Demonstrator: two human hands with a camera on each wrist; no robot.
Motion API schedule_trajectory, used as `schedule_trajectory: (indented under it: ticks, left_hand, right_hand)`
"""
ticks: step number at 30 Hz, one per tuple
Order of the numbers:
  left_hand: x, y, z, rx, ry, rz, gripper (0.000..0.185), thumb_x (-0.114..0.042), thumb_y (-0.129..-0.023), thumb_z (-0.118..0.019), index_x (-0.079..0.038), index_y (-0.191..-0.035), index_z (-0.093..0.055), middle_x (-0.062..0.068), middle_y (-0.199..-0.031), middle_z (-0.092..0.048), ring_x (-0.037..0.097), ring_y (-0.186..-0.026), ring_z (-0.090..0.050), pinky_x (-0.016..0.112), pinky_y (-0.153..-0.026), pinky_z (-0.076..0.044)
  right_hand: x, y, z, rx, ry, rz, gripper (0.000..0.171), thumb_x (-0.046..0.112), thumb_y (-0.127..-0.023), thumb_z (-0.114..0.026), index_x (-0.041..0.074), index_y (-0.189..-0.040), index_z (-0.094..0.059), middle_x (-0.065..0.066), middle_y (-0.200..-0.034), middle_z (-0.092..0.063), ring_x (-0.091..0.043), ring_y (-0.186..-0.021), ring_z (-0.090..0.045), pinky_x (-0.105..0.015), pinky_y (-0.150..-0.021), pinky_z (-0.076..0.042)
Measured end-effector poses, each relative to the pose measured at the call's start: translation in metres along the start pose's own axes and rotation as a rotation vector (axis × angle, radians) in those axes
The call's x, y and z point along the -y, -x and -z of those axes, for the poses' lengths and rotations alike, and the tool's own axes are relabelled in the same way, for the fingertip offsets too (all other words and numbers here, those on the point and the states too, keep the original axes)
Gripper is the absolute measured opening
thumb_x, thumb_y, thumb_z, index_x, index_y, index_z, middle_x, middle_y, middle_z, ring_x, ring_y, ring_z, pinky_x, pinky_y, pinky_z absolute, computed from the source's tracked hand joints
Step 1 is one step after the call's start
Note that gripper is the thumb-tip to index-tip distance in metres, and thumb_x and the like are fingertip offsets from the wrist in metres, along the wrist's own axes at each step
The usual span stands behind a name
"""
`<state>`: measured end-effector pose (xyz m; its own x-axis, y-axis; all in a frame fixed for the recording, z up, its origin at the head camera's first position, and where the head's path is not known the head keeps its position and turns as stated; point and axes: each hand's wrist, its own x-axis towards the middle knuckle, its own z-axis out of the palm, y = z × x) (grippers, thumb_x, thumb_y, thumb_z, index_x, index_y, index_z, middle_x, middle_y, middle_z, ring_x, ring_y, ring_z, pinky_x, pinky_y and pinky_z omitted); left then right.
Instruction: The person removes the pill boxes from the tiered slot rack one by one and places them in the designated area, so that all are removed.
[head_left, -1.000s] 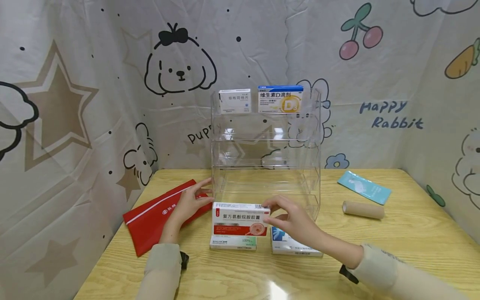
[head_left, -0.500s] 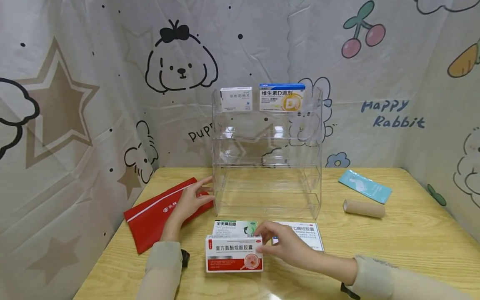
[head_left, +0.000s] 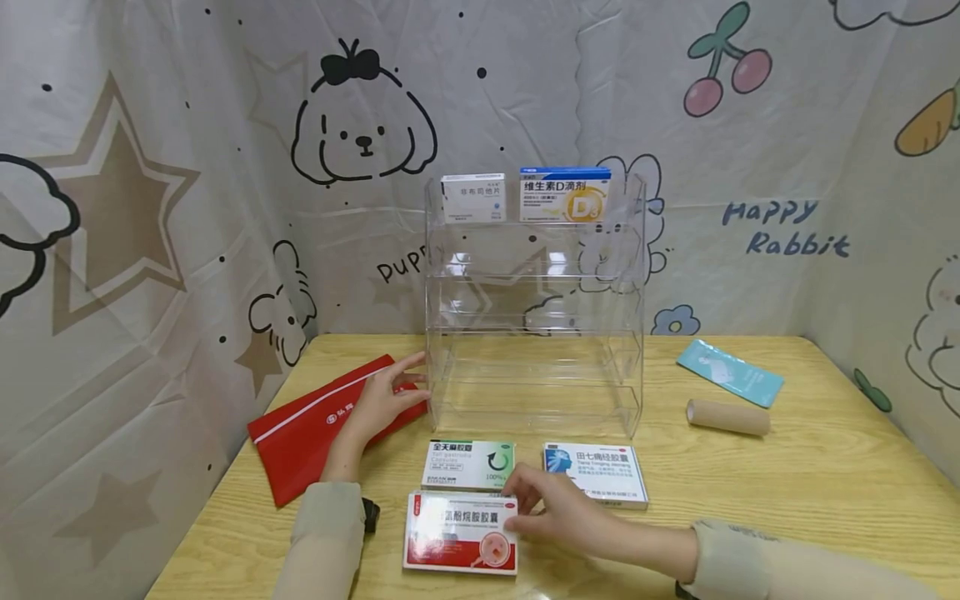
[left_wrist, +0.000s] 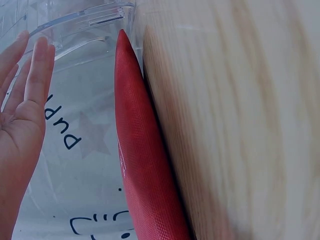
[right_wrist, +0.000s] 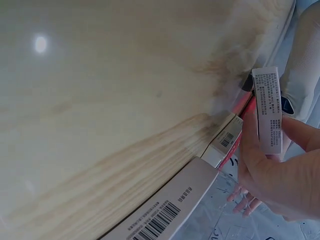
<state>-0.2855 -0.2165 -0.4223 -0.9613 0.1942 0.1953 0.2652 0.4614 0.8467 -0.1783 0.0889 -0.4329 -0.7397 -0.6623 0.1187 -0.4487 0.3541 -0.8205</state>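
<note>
Your right hand [head_left: 555, 517] has its fingers curled on the right edge of the red-and-white cardboard medicine box [head_left: 461, 532], which lies flat on the light wooden table [head_left: 825, 475] at the near edge, just in front of the green-and-white box [head_left: 468, 463]. Your left hand [head_left: 382, 398] lies with straight, relaxed fingers on the red zip pouch [head_left: 300, 433], its fingertips at the left wall of the clear acrylic tiered shelf rack [head_left: 534, 308], gripping nothing. Judged from how things lie, you look early in the stocking: only the top tier holds anything, a small white box [head_left: 472, 198] and a blue-and-yellow vitamin D box [head_left: 564, 194], while the lower tiers look bare. Three boxes are on the table, counting the blue-and-white box [head_left: 596, 473] to the right
</note>
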Motion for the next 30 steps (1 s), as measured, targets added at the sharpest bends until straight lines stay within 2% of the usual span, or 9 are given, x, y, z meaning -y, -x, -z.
schedule_trajectory:
  ticks: [6,15,23,30]
  left_hand:
    - [-0.001,0.000,-0.001,-0.006,0.007,0.004,0.065,-0.009,-0.087,-0.072,-0.012,-0.147,-0.045,0.014,-0.148,-0.050,0.037,-0.126,-0.058,0.043,-0.098,-0.054]
    - [-0.001,0.000,-0.001,-0.009,0.013,0.010,0.065,-0.006,-0.088,-0.071,-0.011,-0.147,-0.045,0.014,-0.148,-0.049,0.038,-0.127,-0.057,0.045,-0.099,-0.053]
    - [-0.002,0.000,-0.001,-0.013,0.010,0.006,0.064,-0.007,-0.088,-0.071,-0.010,-0.146,-0.046,0.015,-0.147,-0.050,0.037,-0.126,-0.058,0.039,-0.096,-0.055]
    - [-0.001,0.000,-0.001,-0.005,0.011,0.017,0.064,-0.007,-0.088,-0.071,-0.011,-0.147,-0.045,0.014,-0.148,-0.049,0.036,-0.127,-0.058,0.040,-0.097,-0.055]
  right_hand:
    - [-0.003,-0.003,0.000,0.009,0.053,-0.008,0.022,0.015,-0.084,-0.076,0.009,-0.099,-0.061,-0.001,-0.080,-0.069,0.004,-0.071,-0.057,-0.016,-0.068,-0.051]
    - [-0.007,-0.004,-0.002,0.054,0.014,-0.052,0.018,0.015,-0.086,-0.074,0.006,-0.098,-0.063,-0.004,-0.077,-0.071,0.005,-0.067,-0.056,-0.015,-0.062,-0.049]
    - [-0.009,-0.006,-0.003,0.032,0.082,-0.060,0.017,0.011,-0.082,-0.076,0.005,-0.095,-0.066,-0.004,-0.081,-0.071,0.004,-0.070,-0.059,-0.016,-0.064,-0.051]
    - [-0.012,-0.007,-0.005,0.033,0.087,-0.064,0.015,0.009,-0.081,-0.077,0.007,-0.090,-0.065,-0.001,-0.080,-0.068,0.006,-0.069,-0.056,-0.015,-0.064,-0.050]
